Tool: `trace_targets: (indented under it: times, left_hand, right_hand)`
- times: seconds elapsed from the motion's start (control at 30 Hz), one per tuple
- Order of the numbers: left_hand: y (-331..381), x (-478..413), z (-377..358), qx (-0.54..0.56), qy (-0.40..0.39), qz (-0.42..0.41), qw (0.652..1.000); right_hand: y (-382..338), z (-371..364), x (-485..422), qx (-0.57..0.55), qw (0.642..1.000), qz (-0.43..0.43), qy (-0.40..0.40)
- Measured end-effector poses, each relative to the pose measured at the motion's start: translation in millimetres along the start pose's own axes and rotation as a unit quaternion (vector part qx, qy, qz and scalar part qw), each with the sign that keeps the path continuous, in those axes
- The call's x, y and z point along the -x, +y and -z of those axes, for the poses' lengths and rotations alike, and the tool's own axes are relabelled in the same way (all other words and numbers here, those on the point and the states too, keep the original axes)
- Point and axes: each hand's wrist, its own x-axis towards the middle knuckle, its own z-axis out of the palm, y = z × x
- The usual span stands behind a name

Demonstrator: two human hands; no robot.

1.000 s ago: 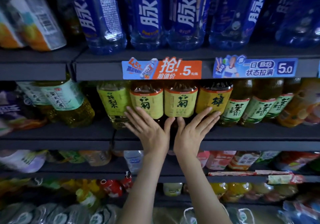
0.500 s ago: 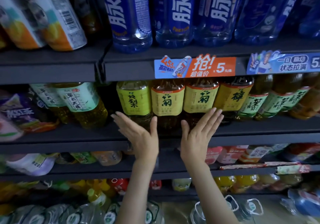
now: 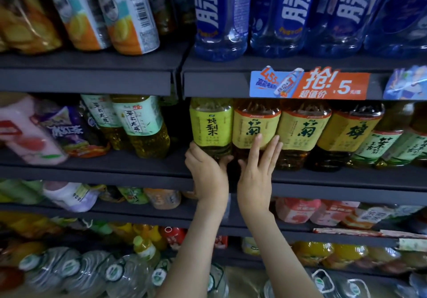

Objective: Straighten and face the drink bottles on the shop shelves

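A row of tea bottles stands on the middle dark shelf (image 3: 323,178). My left hand (image 3: 206,173) grips the base of the lime-green-labelled bottle (image 3: 211,124) at the row's left end, thumb on its right side. My right hand (image 3: 257,170) lies with straight fingers against the lower front of the neighbouring yellow-labelled bottle (image 3: 255,126). Another yellow-labelled bottle (image 3: 303,129) and an amber one (image 3: 349,131) stand to the right, labels facing out.
Tall blue bottles (image 3: 219,13) fill the shelf above, over an orange price tag (image 3: 309,84). Left of the lime bottle is a dark gap, then pale-green-labelled tea bottles (image 3: 141,124) leaning. Lower shelves hold juice and water bottles (image 3: 120,277).
Both hands have moved left along the tea row. My left hand has gone from flat against the bottles to gripping the lime-labelled bottle's base. The view has shifted left.
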Motion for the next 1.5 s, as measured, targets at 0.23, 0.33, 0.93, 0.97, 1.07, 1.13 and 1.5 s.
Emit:
trace_targets:
  times: [0.23,0.33,0.93,0.97,1.07,1.13,1.5]
  left_hand:
    - [-7.3,2.7,34.3,-0.027,-0.046,-0.048,0.997]
    - [-34.9,5.6,59.4,-0.085,-0.011,-0.083,0.993]
    - [-204.1,-139.4,163.2,-0.233,0.187,-0.208,0.931]
    - [-208.6,-143.7,164.0,-0.227,0.189,-0.207,0.933]
    - [-216.2,-150.9,161.4,-0.211,0.172,-0.218,0.937]
    - [-216.7,-151.6,157.9,-0.206,0.160,-0.224,0.939]
    - [-227.4,-153.5,201.7,-0.164,0.166,-0.175,0.957]
  right_hand:
    - [-20.2,7.5,10.1,-0.017,0.999,-0.040,-0.018]
    - [-53.4,13.9,28.6,-0.056,0.998,-0.021,-0.025]
    - [-225.0,-128.3,23.7,-0.165,0.971,-0.171,-0.021]
    - [-225.8,-131.8,23.5,-0.156,0.971,-0.179,-0.006]
    - [-227.5,-138.4,21.6,-0.156,0.967,-0.201,0.010]
    - [-225.9,-141.9,17.1,-0.159,0.964,-0.214,0.010]
    - [-267.2,-137.4,49.7,-0.065,0.993,-0.094,-0.039]
